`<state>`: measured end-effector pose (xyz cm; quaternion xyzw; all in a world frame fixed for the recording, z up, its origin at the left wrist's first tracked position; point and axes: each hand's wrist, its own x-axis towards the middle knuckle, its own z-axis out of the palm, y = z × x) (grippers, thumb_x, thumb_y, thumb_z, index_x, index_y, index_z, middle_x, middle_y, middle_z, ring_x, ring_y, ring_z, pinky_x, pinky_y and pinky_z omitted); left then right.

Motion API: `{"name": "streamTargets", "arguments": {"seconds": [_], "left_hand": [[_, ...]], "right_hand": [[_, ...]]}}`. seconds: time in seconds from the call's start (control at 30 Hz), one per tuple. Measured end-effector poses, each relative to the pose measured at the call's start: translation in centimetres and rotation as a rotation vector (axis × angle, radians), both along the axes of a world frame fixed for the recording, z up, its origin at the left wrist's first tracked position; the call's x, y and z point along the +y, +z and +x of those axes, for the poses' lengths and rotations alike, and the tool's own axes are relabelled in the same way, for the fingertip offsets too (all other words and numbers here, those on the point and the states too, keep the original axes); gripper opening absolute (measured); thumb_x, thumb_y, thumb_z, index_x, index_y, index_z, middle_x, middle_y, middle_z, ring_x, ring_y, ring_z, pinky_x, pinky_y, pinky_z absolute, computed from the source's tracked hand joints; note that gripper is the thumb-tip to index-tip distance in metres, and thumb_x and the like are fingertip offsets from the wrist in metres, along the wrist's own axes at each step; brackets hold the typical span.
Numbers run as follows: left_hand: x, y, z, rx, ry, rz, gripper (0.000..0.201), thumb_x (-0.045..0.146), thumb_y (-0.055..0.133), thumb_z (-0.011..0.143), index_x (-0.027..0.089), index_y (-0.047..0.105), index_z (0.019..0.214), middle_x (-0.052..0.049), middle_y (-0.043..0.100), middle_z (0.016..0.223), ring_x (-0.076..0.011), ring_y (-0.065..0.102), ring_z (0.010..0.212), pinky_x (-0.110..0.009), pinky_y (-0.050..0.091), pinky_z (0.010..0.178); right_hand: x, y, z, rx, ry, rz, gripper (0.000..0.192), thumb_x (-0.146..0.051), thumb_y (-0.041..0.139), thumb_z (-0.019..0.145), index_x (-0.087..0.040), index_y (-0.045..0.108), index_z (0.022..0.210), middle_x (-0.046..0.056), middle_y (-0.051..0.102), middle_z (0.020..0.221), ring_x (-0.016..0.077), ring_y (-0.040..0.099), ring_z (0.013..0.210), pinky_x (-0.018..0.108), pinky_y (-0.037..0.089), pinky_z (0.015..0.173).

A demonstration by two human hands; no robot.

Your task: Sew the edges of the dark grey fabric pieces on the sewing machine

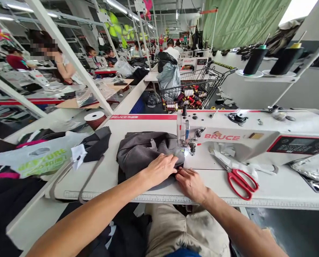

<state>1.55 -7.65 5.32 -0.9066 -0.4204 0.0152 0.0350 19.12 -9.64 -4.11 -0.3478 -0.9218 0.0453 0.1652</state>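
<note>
A bunched grey garment lies on the white sewing table, its right edge under the needle of a white BRUCE sewing machine. My left hand rests flat on the fabric just left of the needle, fingers pressed down. My right hand sits at the fabric's near edge, fingers pinching or pressing the hem. The needle area is lit by a small lamp.
Red-handled scissors lie right of my hands. Dark cloth pieces and a printed plastic bag lie at left, with a tape roll. A cart of thread cones stands behind; other people work at far tables.
</note>
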Motion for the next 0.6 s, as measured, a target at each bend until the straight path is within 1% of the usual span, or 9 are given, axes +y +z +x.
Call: {"name": "streamTargets", "arguments": {"seconds": [0.07, 0.13, 0.2, 0.27, 0.33, 0.43, 0.5, 0.6], "left_hand": [[0.1, 0.0, -0.4, 0.032, 0.002, 0.025, 0.011, 0.023, 0.054, 0.092, 0.015, 0.061, 0.091, -0.008, 0.062, 0.096, -0.0218, 0.060, 0.087, -0.037, 0.048, 0.079], [0.3, -0.1, -0.6, 0.019, -0.023, 0.072, 0.016, 0.017, 0.049, 0.091, 0.015, 0.063, 0.084, -0.010, 0.062, 0.109, -0.0242, 0.059, 0.098, -0.040, 0.047, 0.083], [0.8, -0.4, -0.5, -0.038, -0.110, 0.092, 0.017, 0.015, 0.048, 0.089, 0.014, 0.065, 0.084, -0.010, 0.060, 0.122, -0.0273, 0.053, 0.115, -0.044, 0.044, 0.095], [1.3, -1.0, -0.3, -0.100, -0.219, 0.047, 0.017, 0.015, 0.050, 0.087, 0.015, 0.067, 0.089, -0.008, 0.062, 0.123, -0.0259, 0.049, 0.125, -0.045, 0.037, 0.107], [1.9, -1.7, 0.0, -0.130, -0.273, -0.029, 0.020, 0.014, 0.048, 0.086, 0.015, 0.067, 0.094, -0.007, 0.068, 0.114, -0.0220, 0.052, 0.123, -0.042, 0.033, 0.112], [2.4, -2.7, 0.4, -0.131, -0.261, -0.122, 0.024, 0.012, 0.044, 0.086, 0.012, 0.065, 0.099, -0.009, 0.069, 0.110, -0.0183, 0.061, 0.111, -0.037, 0.036, 0.111], [2.5, -2.9, 0.5, -0.129, -0.253, -0.157, 0.024, 0.013, 0.043, 0.088, 0.011, 0.063, 0.100, -0.010, 0.069, 0.111, -0.0176, 0.063, 0.106, -0.035, 0.038, 0.109], [2.5, -2.9, 0.5, -0.139, -0.255, -0.174, 0.024, 0.014, 0.043, 0.088, 0.011, 0.062, 0.103, -0.011, 0.068, 0.114, -0.0179, 0.063, 0.107, -0.035, 0.038, 0.109]], "right_hand": [[0.3, 0.0, 0.2, -0.011, 0.033, -0.019, 0.013, -0.009, 0.049, 0.091, -0.020, 0.056, 0.093, 0.004, 0.063, 0.095, 0.0184, 0.059, 0.090, 0.030, 0.040, 0.079], [0.5, 0.0, 0.3, -0.010, 0.060, -0.029, 0.012, -0.010, 0.049, 0.091, -0.020, 0.055, 0.092, 0.004, 0.063, 0.094, 0.0184, 0.058, 0.089, 0.030, 0.039, 0.079], [0.6, 0.0, 0.5, 0.004, 0.085, -0.025, 0.011, -0.010, 0.049, 0.090, -0.020, 0.055, 0.092, 0.005, 0.063, 0.094, 0.0195, 0.057, 0.094, 0.031, 0.039, 0.080], [0.6, -0.1, 0.7, 0.017, 0.095, -0.019, 0.012, -0.009, 0.051, 0.087, -0.019, 0.055, 0.091, 0.005, 0.063, 0.092, 0.0205, 0.056, 0.096, 0.032, 0.038, 0.081], [0.6, -0.2, 0.8, 0.026, 0.096, -0.018, 0.013, -0.009, 0.052, 0.084, -0.019, 0.055, 0.091, 0.005, 0.063, 0.088, 0.0206, 0.056, 0.092, 0.032, 0.037, 0.080], [0.6, -0.1, 0.9, 0.033, 0.111, -0.023, 0.011, -0.011, 0.053, 0.083, -0.020, 0.054, 0.089, 0.004, 0.062, 0.085, 0.0195, 0.055, 0.084, 0.032, 0.037, 0.079], [0.6, -0.1, 0.9, 0.037, 0.126, -0.018, 0.009, -0.012, 0.053, 0.083, -0.020, 0.054, 0.087, 0.003, 0.062, 0.083, 0.0189, 0.054, 0.080, 0.032, 0.038, 0.078], [0.7, -0.2, 0.9, 0.053, 0.133, -0.006, 0.009, -0.012, 0.052, 0.082, -0.020, 0.053, 0.085, 0.003, 0.061, 0.080, 0.0184, 0.054, 0.076, 0.032, 0.038, 0.077]]}}
